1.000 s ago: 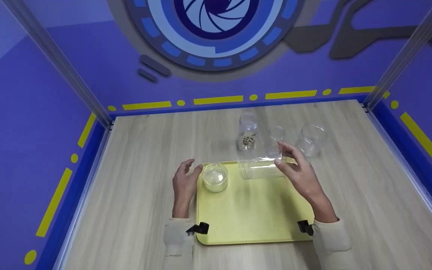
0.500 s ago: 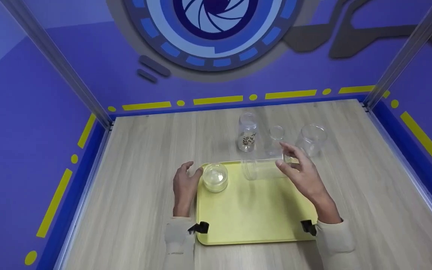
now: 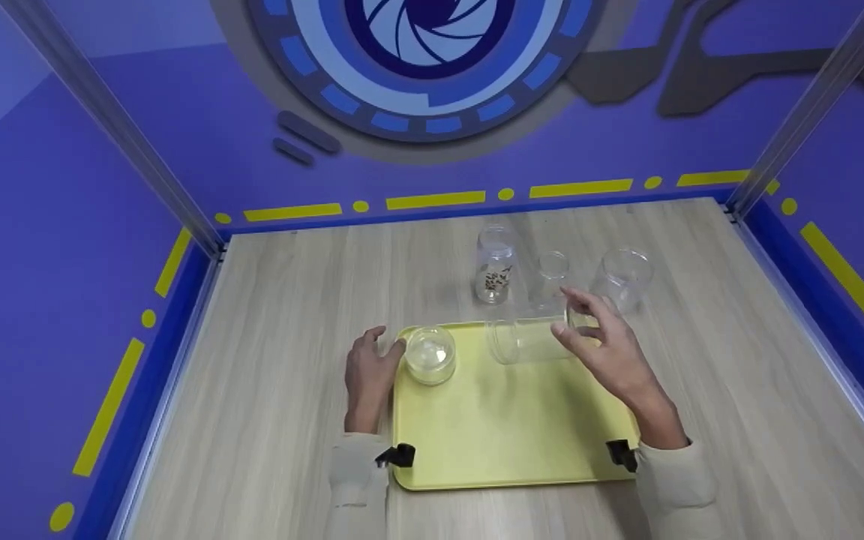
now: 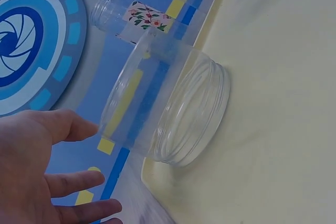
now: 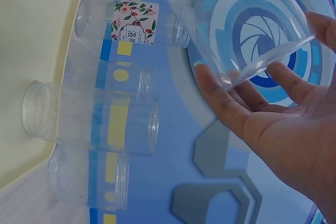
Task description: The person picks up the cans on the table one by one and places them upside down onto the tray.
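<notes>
My right hand (image 3: pixel 616 358) holds a clear plastic jar (image 3: pixel 531 342) by its base end, tilted on its side over the yellow tray (image 3: pixel 507 450). In the head view its threaded mouth points left. The right wrist view shows fingers and thumb spread round the base, with nothing visible inside the jar. At the tray's back left corner a short clear jar (image 3: pixel 430 357) stands mouth down, its threads at the bottom in the left wrist view. Beside it my left hand (image 3: pixel 370 375) has loosely spread fingers, the thumb tip (image 4: pixel 84 129) right at the jar's side.
Behind the tray stand a clear bottle with a flowered label (image 5: pixel 135 23), a narrow clear jar (image 3: pixel 552 277) and a wider clear jar (image 3: pixel 625 281). Blue printed walls (image 3: pixel 432 172) close in the wooden table (image 3: pixel 274 337) at the back and both sides.
My right hand has shifted slightly right and toward me, taking the tilted jar with it. The left hand and the short jar have stayed almost still.
</notes>
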The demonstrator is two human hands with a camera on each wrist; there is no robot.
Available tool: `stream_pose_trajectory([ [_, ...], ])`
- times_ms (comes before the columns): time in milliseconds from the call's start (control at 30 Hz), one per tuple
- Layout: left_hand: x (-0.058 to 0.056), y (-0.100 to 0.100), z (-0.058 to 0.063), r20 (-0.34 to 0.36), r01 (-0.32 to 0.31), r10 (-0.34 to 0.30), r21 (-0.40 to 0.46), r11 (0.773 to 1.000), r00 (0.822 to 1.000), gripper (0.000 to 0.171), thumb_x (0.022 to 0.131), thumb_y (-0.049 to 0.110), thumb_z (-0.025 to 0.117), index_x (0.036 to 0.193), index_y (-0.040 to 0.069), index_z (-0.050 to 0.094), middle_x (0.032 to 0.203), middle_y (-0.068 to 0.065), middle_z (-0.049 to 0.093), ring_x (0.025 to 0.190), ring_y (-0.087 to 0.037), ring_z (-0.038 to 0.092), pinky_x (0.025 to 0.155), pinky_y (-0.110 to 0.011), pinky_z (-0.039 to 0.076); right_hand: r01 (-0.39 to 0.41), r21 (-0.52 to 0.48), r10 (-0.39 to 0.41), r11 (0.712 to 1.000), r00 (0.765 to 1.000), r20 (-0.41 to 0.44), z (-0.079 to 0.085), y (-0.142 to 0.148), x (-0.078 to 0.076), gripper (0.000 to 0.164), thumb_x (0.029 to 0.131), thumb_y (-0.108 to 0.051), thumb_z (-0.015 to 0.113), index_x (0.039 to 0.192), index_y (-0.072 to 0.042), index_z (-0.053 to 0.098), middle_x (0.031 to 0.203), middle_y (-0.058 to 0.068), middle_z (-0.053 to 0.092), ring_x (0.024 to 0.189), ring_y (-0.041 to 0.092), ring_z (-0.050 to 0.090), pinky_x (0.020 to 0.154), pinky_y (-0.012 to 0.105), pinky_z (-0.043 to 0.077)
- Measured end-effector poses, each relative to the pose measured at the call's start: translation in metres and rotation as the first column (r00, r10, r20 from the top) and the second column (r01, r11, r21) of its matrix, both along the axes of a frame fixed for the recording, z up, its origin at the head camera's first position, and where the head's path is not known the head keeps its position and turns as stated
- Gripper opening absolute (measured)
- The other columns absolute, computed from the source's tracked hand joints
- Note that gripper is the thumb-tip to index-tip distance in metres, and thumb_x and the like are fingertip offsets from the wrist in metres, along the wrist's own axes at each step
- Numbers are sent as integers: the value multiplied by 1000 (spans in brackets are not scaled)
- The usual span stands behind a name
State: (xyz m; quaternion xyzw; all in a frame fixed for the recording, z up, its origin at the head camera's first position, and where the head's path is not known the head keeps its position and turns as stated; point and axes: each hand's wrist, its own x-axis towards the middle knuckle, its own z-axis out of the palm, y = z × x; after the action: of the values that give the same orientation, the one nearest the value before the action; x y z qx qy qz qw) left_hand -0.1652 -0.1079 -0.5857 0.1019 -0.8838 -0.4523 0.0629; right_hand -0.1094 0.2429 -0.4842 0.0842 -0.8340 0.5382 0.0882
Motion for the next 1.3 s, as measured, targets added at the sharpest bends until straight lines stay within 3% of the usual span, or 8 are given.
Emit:
stream_pose_trajectory([
  [433,0,-2,1,34,5,-5,10,1000,999,53,96,35,72,138,4,67,137,-21,65,125,-40,62,102,-56,49,-4,29,4,1000,1000,-2,0,4,1,57,101,-17,75,153,-9,55,141,9,56,134,22,50,103,50,52],
  [633,-1,-3,-1,38,13,-12,-7,1000,999,53,97,33,71,140,2,65,138,-22,64,128,-41,59,104,-56,47,-3,26,3,1000,1000,-16,0,5,1,55,99,-14,76,151,-8,58,136,14,57,132,24,52,101,51,54],
  [867,-2,-3,-5,31,4,-2,-71,997,1000,53,95,32,73,139,3,66,135,-21,65,126,-42,59,101,-57,48,-4,54,6,999,1000,-25,1,5,1,58,98,-11,76,152,-4,56,137,16,56,133,30,51,99,55,53],
  [1167,-1,-5,-10,36,23,-17,-157,987,999,51,95,31,73,137,5,68,133,-18,67,125,-40,59,98,-56,51,-15,83,16,996,1000,-19,2,9,2,58,98,-13,77,152,-7,57,141,11,56,134,28,51,99,47,53],
  [1300,0,-6,-11,43,33,-26,-178,983,999,51,94,30,74,137,4,68,132,-18,67,125,-41,59,97,-57,51,-15,93,20,996,999,-43,2,10,3,58,97,-12,78,151,-5,57,141,16,56,134,32,52,97,54,54],
])
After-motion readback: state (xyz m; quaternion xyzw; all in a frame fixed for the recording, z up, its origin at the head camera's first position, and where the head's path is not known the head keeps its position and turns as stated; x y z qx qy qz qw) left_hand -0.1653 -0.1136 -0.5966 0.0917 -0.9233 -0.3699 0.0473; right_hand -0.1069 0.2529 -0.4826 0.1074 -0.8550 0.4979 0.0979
